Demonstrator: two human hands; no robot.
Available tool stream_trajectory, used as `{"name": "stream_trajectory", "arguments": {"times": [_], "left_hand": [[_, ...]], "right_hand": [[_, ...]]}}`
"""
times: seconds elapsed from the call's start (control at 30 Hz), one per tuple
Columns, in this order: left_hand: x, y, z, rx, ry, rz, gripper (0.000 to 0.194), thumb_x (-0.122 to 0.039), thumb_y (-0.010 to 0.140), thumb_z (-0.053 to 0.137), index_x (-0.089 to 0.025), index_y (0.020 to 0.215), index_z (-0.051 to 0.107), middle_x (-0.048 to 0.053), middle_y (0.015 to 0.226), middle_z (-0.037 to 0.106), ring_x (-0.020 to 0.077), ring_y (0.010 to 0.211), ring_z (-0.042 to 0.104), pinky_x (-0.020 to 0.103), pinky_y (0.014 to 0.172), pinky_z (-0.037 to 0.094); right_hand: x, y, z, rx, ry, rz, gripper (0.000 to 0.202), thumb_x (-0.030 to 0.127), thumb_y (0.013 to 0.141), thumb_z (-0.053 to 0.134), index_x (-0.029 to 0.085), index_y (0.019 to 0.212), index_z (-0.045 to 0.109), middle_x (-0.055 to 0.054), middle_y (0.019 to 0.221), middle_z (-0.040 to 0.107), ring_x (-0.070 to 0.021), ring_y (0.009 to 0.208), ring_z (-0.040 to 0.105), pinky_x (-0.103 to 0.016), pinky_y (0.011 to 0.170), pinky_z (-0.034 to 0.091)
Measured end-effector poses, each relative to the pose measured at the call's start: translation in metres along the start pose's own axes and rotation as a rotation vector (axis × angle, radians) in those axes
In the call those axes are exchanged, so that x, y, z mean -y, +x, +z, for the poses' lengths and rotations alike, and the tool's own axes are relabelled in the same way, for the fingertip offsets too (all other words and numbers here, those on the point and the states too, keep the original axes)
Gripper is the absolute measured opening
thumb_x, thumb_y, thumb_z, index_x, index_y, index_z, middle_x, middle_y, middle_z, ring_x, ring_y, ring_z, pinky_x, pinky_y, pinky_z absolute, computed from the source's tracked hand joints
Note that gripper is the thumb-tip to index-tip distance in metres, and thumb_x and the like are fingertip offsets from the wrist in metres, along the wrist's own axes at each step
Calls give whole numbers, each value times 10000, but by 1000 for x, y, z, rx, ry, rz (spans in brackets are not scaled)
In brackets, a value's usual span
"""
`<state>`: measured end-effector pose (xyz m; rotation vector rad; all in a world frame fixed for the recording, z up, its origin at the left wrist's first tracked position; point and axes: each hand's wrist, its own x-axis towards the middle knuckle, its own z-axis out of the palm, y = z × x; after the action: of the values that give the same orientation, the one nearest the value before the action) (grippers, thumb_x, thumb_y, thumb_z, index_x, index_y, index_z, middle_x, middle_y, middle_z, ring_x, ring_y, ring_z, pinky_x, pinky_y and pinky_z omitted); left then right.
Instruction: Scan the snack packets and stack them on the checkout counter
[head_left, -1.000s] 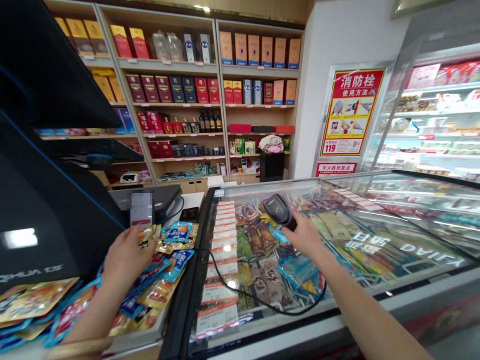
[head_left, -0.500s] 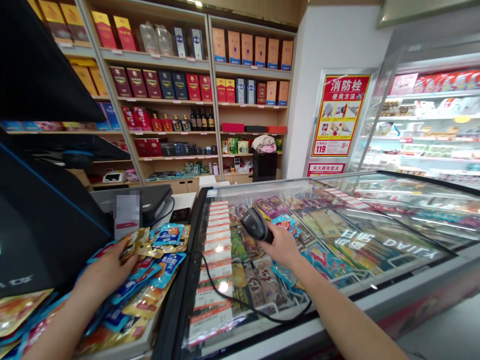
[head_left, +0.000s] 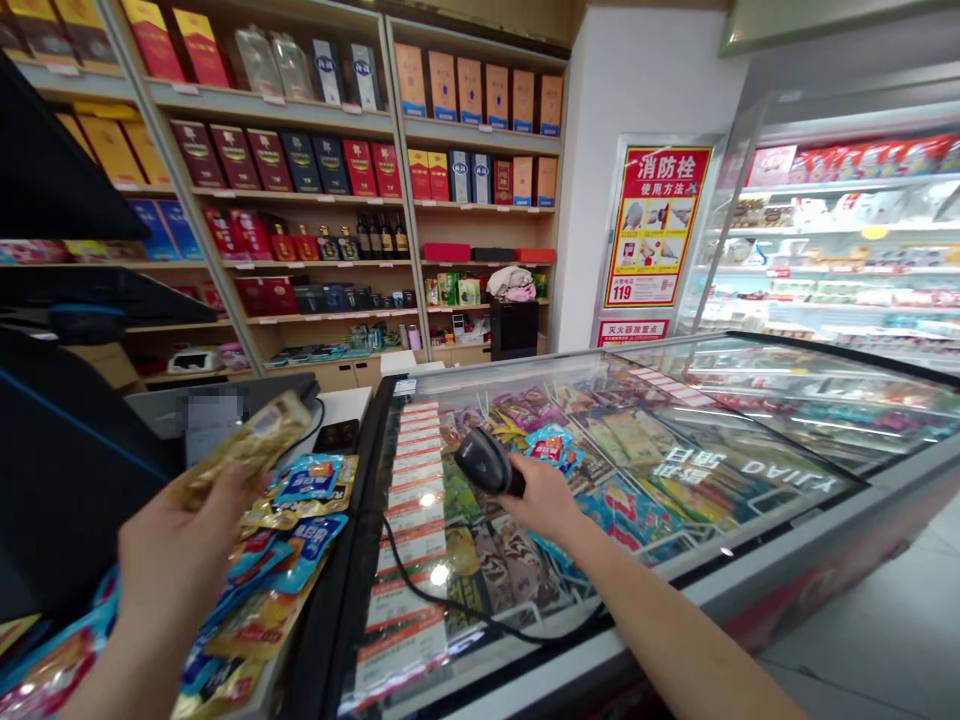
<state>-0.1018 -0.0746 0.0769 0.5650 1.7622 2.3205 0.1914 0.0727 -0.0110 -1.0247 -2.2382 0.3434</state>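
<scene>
My left hand (head_left: 187,540) is closed on a gold snack packet (head_left: 251,445), raised over a heap of blue and gold snack packets (head_left: 307,550) on the counter. Part of that heap is hidden behind my left hand and forearm. My right hand (head_left: 551,500) grips a black barcode scanner (head_left: 486,462) by its handle, above the glass top of a chest freezer. The scanner's head points left, toward the packets. From the scanner a black cable (head_left: 450,592) loops over the glass. A few blue packets (head_left: 551,445) lie on the glass just beyond my right hand.
The chest freezer (head_left: 757,590) runs to the right, with price labels (head_left: 416,500) along its left side. At the left stands a dark checkout terminal (head_left: 60,440). A black phone-like device (head_left: 337,436) lies at the counter's back. Shelves of boxed bottles (head_left: 300,165) line the wall.
My left hand has picked a gold packet off the heap and lifted it. The right hand still holds the scanner in about the same place over the glass. The view has shifted slightly right.
</scene>
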Motion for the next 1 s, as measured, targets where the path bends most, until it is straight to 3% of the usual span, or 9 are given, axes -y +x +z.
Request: {"name": "stream_trajectory", "arguments": {"times": [0.17, 0.33, 0.6, 1.0], "left_hand": [[13, -45, 62, 226, -288, -254, 116, -79, 739, 610, -141, 819, 667, 67, 994, 728, 224, 1030, 658, 457, 953, 532], [51, -63, 93, 315, -357, -388, 129, -88, 774, 613, -149, 864, 683, 80, 1004, 729, 237, 1061, 656, 462, 947, 535], [92, -68, 97, 350, -329, -389, 153, -173, 723, 727, -136, 867, 695, 85, 995, 732, 230, 1074, 648, 429, 1002, 485], [101, -70, 99, 347, -337, -391, 167, -163, 668, 761, -126, 823, 707, 75, 956, 737, 192, 970, 670, 400, 1004, 485]], "right_hand": [[-3, -2, 1, -29, 66, -31, 234, 303, 733, 665, 217, 950, 646, -45, 880, 706, -213, 817, 648, -256, 705, 429], [-4, -3, 0, -43, 137, -48, 218, 238, 691, 642, 212, 907, 641, -28, 826, 685, -191, 760, 626, -245, 686, 428], [1, -2, -6, -3, 269, -45, 230, 211, 665, 640, 203, 895, 654, -17, 800, 686, -182, 742, 626, -247, 705, 454], [3, -1, -3, 46, 366, -52, 296, 226, 694, 657, 212, 989, 671, -13, 911, 727, -205, 855, 662, -266, 762, 489]]}}
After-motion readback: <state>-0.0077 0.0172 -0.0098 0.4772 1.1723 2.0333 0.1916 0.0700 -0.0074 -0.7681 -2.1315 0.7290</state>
